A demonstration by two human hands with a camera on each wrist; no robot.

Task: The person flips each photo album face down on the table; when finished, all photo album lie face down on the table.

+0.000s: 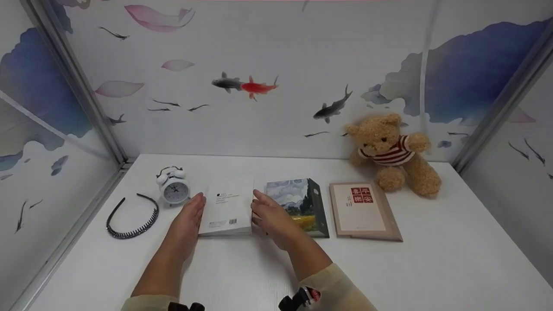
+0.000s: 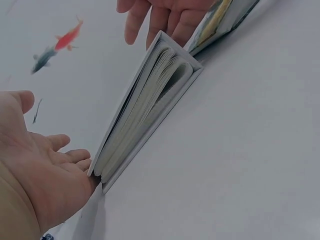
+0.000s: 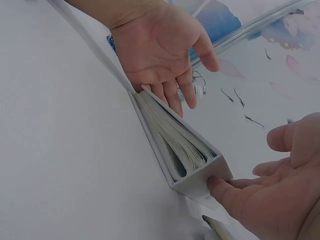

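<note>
A thick white hardcover book [image 1: 227, 205] lies flat on the table with a barcode and small print on its upper cover. Along its left side stands my left hand [image 1: 188, 224], fingers extended and the little-finger edge at the book. My right hand [image 1: 275, 219] is at the opposite side, fingers loosely straight. In the right wrist view, fingertips of that hand touch the book's spine [image 3: 202, 182]. Page edges [image 2: 145, 110] face the left wrist camera, slightly fanned between the covers. Just right of my right hand lies a book with a painted landscape cover [image 1: 289, 198], partly hidden by that hand.
A beige book with red characters [image 1: 360, 211] lies farther right, and a teddy bear [image 1: 391, 151] sits behind it. On the left are a white alarm clock [image 1: 175, 188] and a black headband [image 1: 131, 233]. Printed walls [image 1: 276, 129] enclose the white table [image 1: 449, 259].
</note>
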